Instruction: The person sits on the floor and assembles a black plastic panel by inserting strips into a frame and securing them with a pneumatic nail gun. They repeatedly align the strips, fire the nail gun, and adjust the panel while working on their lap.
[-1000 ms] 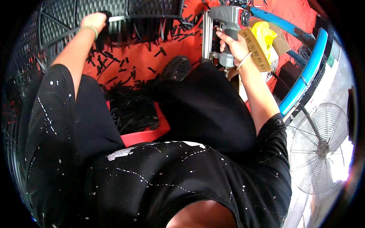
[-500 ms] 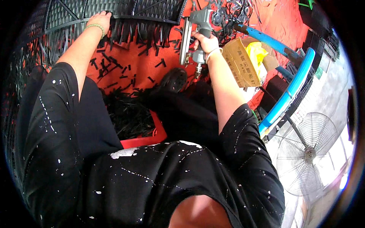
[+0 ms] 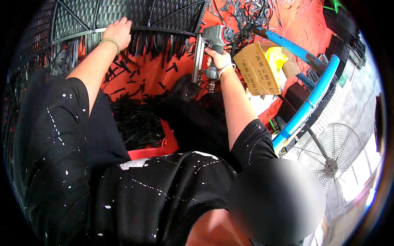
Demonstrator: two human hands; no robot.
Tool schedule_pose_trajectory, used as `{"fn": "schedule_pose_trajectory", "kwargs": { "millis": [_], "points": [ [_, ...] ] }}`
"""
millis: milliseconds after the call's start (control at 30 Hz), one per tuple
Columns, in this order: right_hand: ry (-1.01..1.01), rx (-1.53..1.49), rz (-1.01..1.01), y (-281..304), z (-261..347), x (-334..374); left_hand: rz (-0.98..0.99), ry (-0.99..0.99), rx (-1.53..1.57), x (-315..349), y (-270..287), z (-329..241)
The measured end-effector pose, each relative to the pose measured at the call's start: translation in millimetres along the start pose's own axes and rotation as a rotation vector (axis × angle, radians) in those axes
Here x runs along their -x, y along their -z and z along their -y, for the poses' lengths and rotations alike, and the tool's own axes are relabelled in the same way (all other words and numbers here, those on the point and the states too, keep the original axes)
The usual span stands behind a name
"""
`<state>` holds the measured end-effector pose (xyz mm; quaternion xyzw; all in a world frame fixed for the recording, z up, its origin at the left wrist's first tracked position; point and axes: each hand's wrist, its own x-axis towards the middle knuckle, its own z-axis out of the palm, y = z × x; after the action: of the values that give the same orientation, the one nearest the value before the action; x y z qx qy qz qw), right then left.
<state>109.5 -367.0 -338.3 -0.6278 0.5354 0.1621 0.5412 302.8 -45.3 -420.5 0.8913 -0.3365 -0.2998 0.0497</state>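
A dark woven rattan panel [image 3: 123, 12] with a metal frame bar and loose strip ends hanging off its near edge lies at the top left. Over that edge bar rests my left hand [image 3: 117, 33], fingers extended onto the weave. My right hand [image 3: 220, 60] is closed round the handle of a grey air nail gun [image 3: 214, 37], held upright just off the panel's right corner. The gun's long silver magazine [image 3: 198, 57] faces left, toward the hanging strips, and its air fitting points down at me.
Cut black strips [image 3: 131, 76] litter the red floor covering [image 3: 147, 84]. Between my legs sits a red-edged bin [image 3: 170, 137] of dark scraps. Right of the gun are a cardboard box [image 3: 256, 69] holding a yellow bag [image 3: 276, 57], a blue tubular frame [image 3: 316, 100] and a large fan [image 3: 330, 168].
My left hand has slid right along the panel edge, its fingers straighter. The nail gun in my right hand has shifted slightly left and down in the picture.
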Motion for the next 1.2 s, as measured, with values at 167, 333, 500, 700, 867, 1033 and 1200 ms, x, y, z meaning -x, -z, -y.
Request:
{"fn": "schedule_pose_trajectory", "kwargs": {
  "millis": [167,333,500,700,867,1033,1200],
  "points": [
    [-0.005,-0.046,-0.055,6,-2,2,-0.049,-0.251,-0.132,-8,-38,-44],
    [-0.022,-0.038,-0.041,4,-9,-2,0.073,-0.18,-0.255,3,-50,-69],
    [0.008,-0.045,-0.051,-4,-13,-5,0.011,-0.142,-0.225,-2,-55,-70],
    [-0.02,-0.015,-0.065,-8,-7,-2,0.047,-0.095,-0.219,-13,-54,-74],
    [-0.041,-0.036,-0.046,-9,-4,-4,0.049,-0.084,-0.162,-15,-57,-73],
    [-0.07,-0.018,-0.074,-10,-6,-8,0.096,-0.071,-0.133,-19,-53,-76],
    [-0.025,-0.052,-0.074,-12,-9,-8,0.128,-0.067,-0.104,-23,-53,-75]
  ]
}}
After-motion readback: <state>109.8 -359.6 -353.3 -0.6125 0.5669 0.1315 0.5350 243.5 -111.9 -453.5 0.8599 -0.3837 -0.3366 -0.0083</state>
